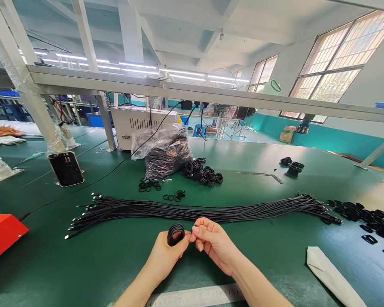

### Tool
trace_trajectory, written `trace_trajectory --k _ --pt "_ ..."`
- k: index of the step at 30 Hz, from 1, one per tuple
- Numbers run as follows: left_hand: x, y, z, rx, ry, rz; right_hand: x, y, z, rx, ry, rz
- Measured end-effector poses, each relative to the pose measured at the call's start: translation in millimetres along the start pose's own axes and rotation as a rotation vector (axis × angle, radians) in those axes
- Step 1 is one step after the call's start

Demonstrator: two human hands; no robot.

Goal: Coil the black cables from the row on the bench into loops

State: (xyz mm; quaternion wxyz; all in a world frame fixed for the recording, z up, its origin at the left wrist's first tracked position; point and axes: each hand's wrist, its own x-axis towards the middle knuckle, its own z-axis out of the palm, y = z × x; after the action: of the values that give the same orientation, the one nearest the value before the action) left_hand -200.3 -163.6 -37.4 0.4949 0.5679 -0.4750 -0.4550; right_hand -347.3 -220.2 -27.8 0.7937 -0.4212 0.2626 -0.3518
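A coiled black cable (pixel 176 235) sits in my left hand (pixel 169 251), its loops rising between thumb and fingers. My right hand (pixel 213 243) meets the left fingertips in a pinch; a small dark bit shows there, too little to name. Just beyond both hands, a long bundle of straight black cables (pixel 192 212) lies across the green table, with metal plugs at its left end. Small black rings (pixel 174 197) lie behind the bundle, and more black rings (pixel 149 184) are beside the plastic bag.
A plastic bag of black cables (pixel 168 155) stands behind, with coiled cables (pixel 203 172) against it. Many black coils (pixel 371 219) spread at right. A phone (pixel 65 169) leans on a post; a red device (pixel 4 236) is at left. A metal ruler (pixel 196 295) lies at the front edge.
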Motion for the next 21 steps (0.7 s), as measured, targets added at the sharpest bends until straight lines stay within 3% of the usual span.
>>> trace_trajectory --k 6,12,17,21 --pt "2 -7 -1.0 0.037 0.003 0.015 -1 0 0 -0.032 -0.005 0.034" --pt "8 -11 -12.7 0.056 0.083 0.064 0 7 -5 -0.073 -0.003 0.149" --pt "8 -12 -14.3 0.097 0.084 0.084 0 -1 -15 -0.237 -0.21 0.365" --pt "8 -10 -12.1 0.173 0.029 0.081 -5 -23 -20 -0.367 -0.288 0.314"
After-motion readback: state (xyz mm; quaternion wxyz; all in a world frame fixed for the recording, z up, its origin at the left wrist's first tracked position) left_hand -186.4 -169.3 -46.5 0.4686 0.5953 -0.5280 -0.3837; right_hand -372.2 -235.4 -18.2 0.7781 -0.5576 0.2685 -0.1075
